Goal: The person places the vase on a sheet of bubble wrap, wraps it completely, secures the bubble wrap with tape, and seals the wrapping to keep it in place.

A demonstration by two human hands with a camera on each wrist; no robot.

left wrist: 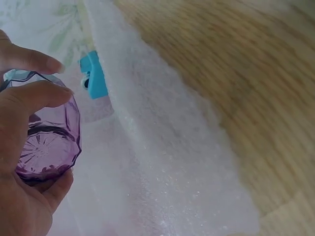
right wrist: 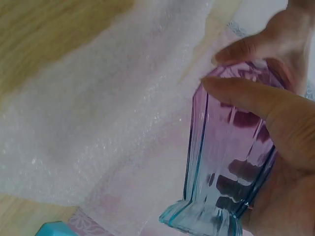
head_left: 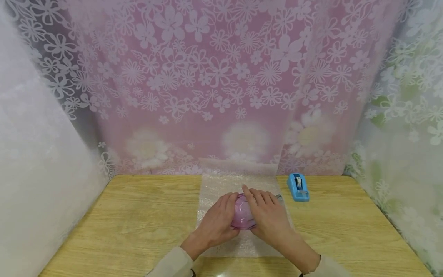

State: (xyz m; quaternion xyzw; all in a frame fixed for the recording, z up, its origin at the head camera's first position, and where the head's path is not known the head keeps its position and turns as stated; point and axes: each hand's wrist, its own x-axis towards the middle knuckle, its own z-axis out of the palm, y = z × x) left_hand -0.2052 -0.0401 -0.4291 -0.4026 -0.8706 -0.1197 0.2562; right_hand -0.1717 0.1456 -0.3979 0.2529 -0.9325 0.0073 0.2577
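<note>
Both hands hold a faceted glass vase point(head_left: 243, 215), tipped onto its side over a sheet of bubble wrap point(head_left: 221, 184). Its purple end, with a starburst pattern on the bottom, shows in the left wrist view. Toward the flared end the glass point(right wrist: 197, 219) turns clear and teal. My left hand point(head_left: 218, 219) grips the purple end, thumb and fingers curved round it. Along the vase's body, my right hand point(head_left: 271, 219) wraps its right side, its thumb over the glass in the right wrist view. Whether the vase touches the wrap is hidden by the hands.
A blue tape dispenser point(head_left: 298, 187) stands on the wooden table point(head_left: 145, 215), right of the wrap near the far edge. The wrap's far end rises against the pink flowered curtain point(head_left: 207, 96). Pale curtains point(head_left: 412, 127) hang at both sides.
</note>
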